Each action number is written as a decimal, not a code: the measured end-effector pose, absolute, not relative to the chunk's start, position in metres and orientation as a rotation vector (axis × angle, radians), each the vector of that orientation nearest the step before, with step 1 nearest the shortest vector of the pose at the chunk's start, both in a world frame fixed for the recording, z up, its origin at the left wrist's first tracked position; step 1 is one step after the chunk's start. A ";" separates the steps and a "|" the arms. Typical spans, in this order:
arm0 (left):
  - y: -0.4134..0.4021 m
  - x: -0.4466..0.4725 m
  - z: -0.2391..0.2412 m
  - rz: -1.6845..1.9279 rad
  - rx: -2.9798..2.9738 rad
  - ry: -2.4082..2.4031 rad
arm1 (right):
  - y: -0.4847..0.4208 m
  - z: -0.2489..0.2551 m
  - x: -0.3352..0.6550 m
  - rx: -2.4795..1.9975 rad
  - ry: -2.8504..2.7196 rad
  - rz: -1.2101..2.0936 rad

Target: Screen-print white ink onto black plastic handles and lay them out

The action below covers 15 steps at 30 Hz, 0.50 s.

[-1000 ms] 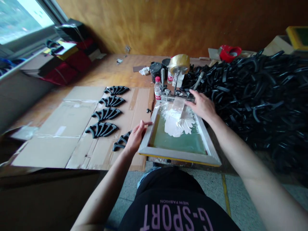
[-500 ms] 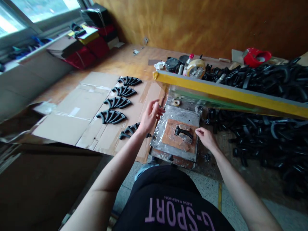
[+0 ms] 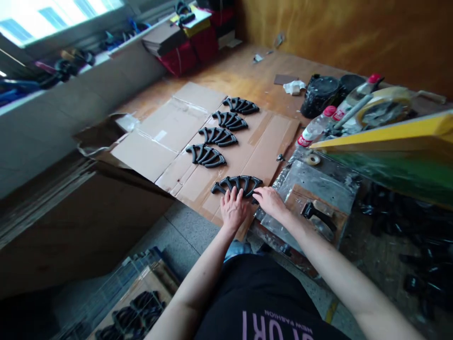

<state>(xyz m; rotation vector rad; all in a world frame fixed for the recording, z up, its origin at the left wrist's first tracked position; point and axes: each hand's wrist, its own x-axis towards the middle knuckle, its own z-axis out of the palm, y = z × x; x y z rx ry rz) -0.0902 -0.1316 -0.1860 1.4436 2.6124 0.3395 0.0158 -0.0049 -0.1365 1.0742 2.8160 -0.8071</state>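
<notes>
On the cardboard sheet [image 3: 141, 158], a fanned row of black curved handle-like parts [image 3: 242, 182] lies nearest to me. My left hand [image 3: 233, 210] rests on the lower ends of this row, its fingers stretched out and slightly spread. At the row's right end, my right hand [image 3: 271, 200] has its fingertips pinched on one black part. Several similar fans [image 3: 207, 156] lie farther back on the cardboard. Right of my hands, a single black curved part [image 3: 318, 217] sits between clear blocks on a brown board [image 3: 295, 196], over a grey plate.
A yellow-edged panel [image 3: 396, 137] stands at the right, with heaped black parts [image 3: 392, 212] below it. Bottles [image 3: 316, 126], a dark tub [image 3: 320, 94] and a tape roll [image 3: 313, 159] are behind the plate. Below left, a crate [image 3: 141, 288] holds more black parts.
The view has swung left. Both hands have come to the nearest fan; the right hand left the side of the board. That fan now shows more parts, spread out.
</notes>
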 end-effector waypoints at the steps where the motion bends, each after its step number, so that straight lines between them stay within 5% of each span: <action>1: -0.126 -0.090 -0.186 0.325 1.414 2.610 | -0.004 -0.143 0.006 1.070 2.778 -0.760; 15: -0.108 -0.099 -0.203 0.545 1.270 2.526 | -0.004 -0.169 -0.020 1.199 2.641 -0.677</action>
